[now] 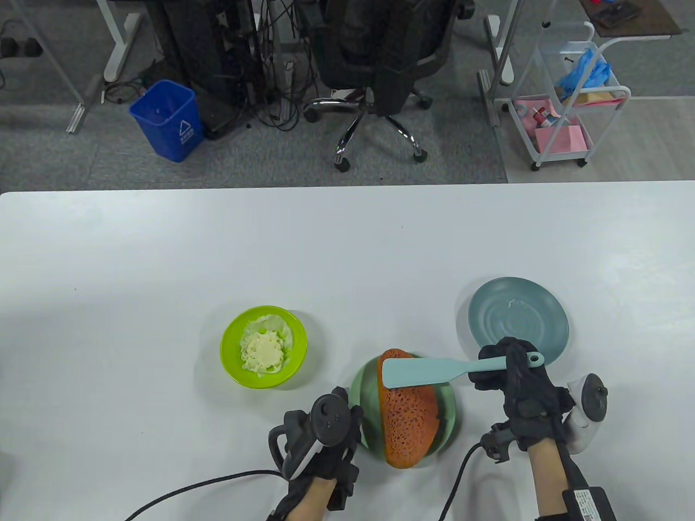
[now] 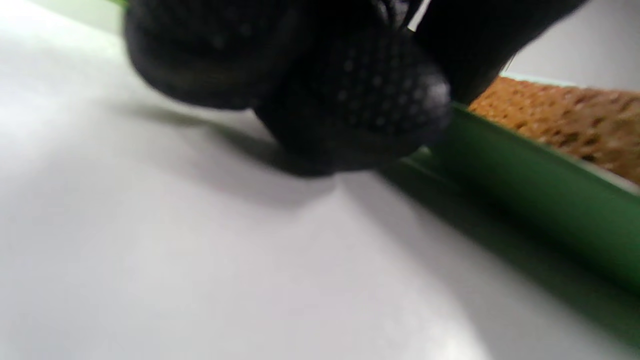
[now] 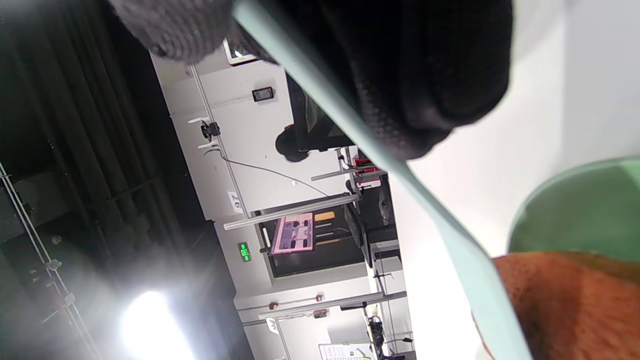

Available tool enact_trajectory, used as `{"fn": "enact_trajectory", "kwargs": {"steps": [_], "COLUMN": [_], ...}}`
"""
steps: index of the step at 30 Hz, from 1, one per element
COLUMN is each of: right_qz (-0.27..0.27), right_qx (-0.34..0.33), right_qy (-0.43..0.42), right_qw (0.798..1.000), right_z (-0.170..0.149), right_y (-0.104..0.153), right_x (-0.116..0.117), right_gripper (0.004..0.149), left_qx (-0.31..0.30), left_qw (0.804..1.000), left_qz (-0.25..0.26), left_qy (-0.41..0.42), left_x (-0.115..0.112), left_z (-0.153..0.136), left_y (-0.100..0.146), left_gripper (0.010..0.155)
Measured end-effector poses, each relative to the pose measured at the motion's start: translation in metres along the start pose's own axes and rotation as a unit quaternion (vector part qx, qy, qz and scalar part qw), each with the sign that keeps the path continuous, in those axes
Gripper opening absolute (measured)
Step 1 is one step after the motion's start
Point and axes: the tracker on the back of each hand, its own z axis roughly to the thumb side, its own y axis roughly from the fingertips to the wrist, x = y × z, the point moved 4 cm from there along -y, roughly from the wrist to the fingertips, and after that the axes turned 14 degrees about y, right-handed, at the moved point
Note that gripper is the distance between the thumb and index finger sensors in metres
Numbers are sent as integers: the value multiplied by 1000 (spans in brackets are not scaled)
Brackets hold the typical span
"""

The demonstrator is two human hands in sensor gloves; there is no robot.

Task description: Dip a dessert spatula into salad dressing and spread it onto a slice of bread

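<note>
white table (image 1: 163, 260), right grip (image 1: 516, 380) holding spatula (image 1: 429, 370) over bread (image 1: 407, 418)

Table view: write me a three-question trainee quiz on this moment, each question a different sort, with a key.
1. True or false: the right hand holds the spatula by its handle.
2. The spatula blade lies over: A) the lime bowl of dressing; B) the bread slice; C) the blue-grey plate.
3. Fill in: the left hand rests beside the ____ plate that holds the bread.

Key: 1 true; 2 B; 3 green.
</note>
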Motion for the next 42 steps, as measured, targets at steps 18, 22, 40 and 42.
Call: {"fn": "enact_trajectory", "kwargs": {"steps": [18, 22, 40, 42], "right_qz": [-36, -50, -68, -53], "right_qx": [1, -3, -31, -30], "right_qy": [14, 14, 0, -6], "right_qw": [999, 999, 997, 998], "right_z": [4, 4, 9, 10], "right_y": [5, 6, 12, 13], "right_x": [-20, -32, -38, -30], "right_gripper": [47, 47, 47, 46], "left_qx": [5, 5, 1, 1], "left_qw": [1000, 1000, 1000, 1000], "left_qz": [-11, -12, -13, -13], "left_qy": [23, 25, 26, 27], "left_x": [0, 0, 1, 1], "left_z": [-3, -3, -3, -3], "left_y": [-3, -3, -2, -2], "left_gripper": [54, 54, 54, 55]}}
